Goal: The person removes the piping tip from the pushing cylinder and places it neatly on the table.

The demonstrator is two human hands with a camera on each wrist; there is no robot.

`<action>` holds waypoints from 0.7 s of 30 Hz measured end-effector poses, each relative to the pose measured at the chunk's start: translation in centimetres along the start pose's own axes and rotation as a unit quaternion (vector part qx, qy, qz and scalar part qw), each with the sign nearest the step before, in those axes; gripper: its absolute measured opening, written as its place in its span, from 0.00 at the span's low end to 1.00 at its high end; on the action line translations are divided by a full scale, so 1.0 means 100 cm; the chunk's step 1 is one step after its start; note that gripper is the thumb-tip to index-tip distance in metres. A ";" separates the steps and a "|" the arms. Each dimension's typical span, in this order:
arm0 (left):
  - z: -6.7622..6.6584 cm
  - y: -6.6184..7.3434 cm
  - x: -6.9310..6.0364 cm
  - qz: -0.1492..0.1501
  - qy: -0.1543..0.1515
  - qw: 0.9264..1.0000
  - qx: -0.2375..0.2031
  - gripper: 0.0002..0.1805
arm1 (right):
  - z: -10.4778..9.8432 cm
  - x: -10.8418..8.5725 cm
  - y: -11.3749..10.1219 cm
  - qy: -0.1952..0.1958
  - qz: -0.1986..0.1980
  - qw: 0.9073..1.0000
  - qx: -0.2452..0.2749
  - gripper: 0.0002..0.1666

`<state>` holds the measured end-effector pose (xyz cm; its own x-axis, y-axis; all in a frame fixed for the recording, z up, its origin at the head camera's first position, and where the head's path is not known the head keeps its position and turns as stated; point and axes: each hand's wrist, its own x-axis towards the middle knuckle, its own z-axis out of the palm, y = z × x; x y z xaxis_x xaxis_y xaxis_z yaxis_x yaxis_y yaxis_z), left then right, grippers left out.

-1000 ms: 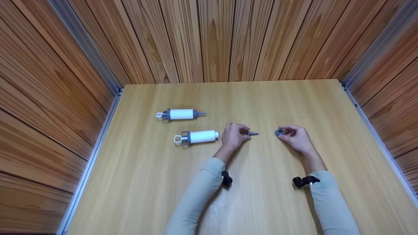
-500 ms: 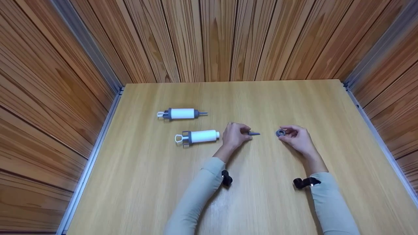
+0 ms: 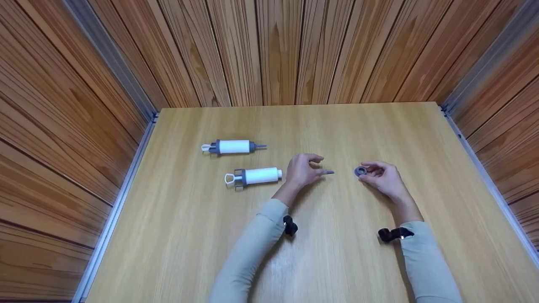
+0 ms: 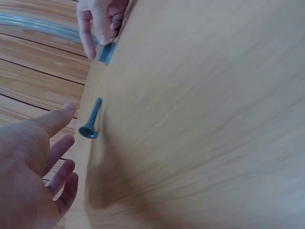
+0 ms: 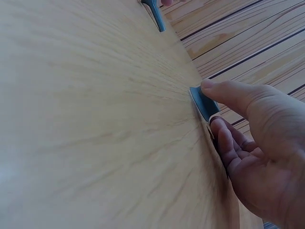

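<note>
Nozzle, place: the gray nozzle (image 4: pixel 95 115) lies on the tabletop (image 3: pixel 337 261) between the two hands, flared mouth toward the left one, thin tip toward the right.
Nozzle, handling: probably light, stiff plastic, smooth enough to slip a little and apt to roll on its flare; the narrow stem looks like the weaker part, so the firmer hold should be around the flared end.
Ring, place: the gray ring (image 5: pixel 202 101) is at the fingertips of the right hand, low over the wood; whether its lower edge touches the surface is hard to tell from these angles.
Ring, handling: likely light and rigid too, with little risk of breaking; its short outer wall offers a good pinch, thumb on one side and fingers opposite, leaving the hole free.
Left grip: the left grip (image 3: pixel 301 170) is spread, thumb well away from the fingers, holding nothing; the nozzle lies just beside the thumb, with a gap visible from the wrist.
Right grip: the right grip (image 3: pixel 382 177) pinches the ring, opened only as wide as the ring itself.
Syringes: the near syringe (image 3: pixel 261 176) lies beyond the left hand, its white end bare; the far syringe (image 3: pixel 234 146) lies behind it with a gray tip fitted.
</note>
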<state>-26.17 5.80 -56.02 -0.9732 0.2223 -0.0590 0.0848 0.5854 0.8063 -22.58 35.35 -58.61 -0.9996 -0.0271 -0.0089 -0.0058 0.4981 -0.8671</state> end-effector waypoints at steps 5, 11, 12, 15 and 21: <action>-0.013 0.004 0.002 0.009 -0.015 0.999 -0.026 0.23 | -0.001 0.001 -0.002 -0.008 0.007 1.000 0.002 0.31; -0.035 0.004 0.005 0.048 -0.033 0.998 -0.004 0.27 | -0.001 0.002 -0.004 -0.002 0.006 1.000 0.009 0.30; -0.039 0.004 0.006 0.055 -0.035 0.998 0.002 0.27 | -0.001 0.002 -0.004 -0.001 0.006 1.000 0.012 0.30; -0.051 0.002 0.008 0.064 -0.038 0.997 0.008 0.28 | -0.001 0.001 -0.005 -0.004 0.004 1.000 0.014 0.31; -0.073 -0.001 0.010 0.063 -0.047 0.997 0.017 0.29 | 0.001 0.001 -0.006 -0.001 0.009 1.000 0.020 0.30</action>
<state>-28.70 0.23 -51.87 -0.9305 0.3661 -0.0143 0.2135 0.5736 0.7909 -22.69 35.02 -58.16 -0.9994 -0.0213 -0.0254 0.0127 0.4639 -0.8858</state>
